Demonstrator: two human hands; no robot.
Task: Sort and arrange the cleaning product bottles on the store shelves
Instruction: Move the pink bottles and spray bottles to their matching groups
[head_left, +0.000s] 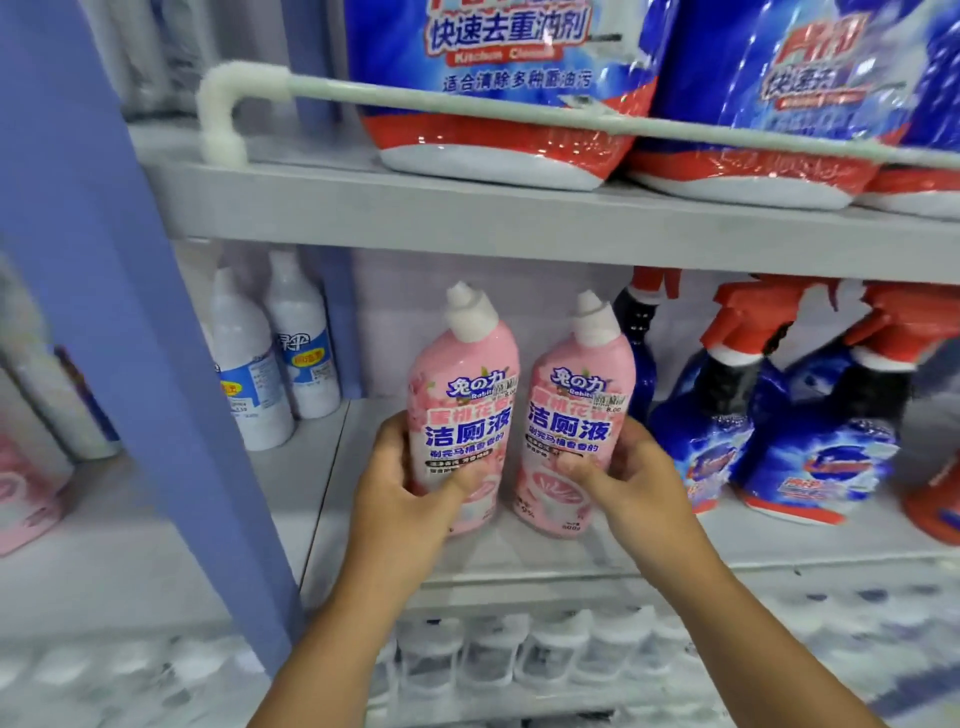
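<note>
Frame centre: left hand fingers curl round left pink bottle; right hand likewise grips right pink bottle, both upright on shelf.

1. Two arms come up from the bottom edge, and that's all of the person you get to see.
2. Left hand and right hand are both bare, so no gloves.
3. Forearms are bare all the way down to the edge too; no sleeve shows anywhere.
4. Short, plain nails on the thumbs, as far as the blur lets me tell.
</note>
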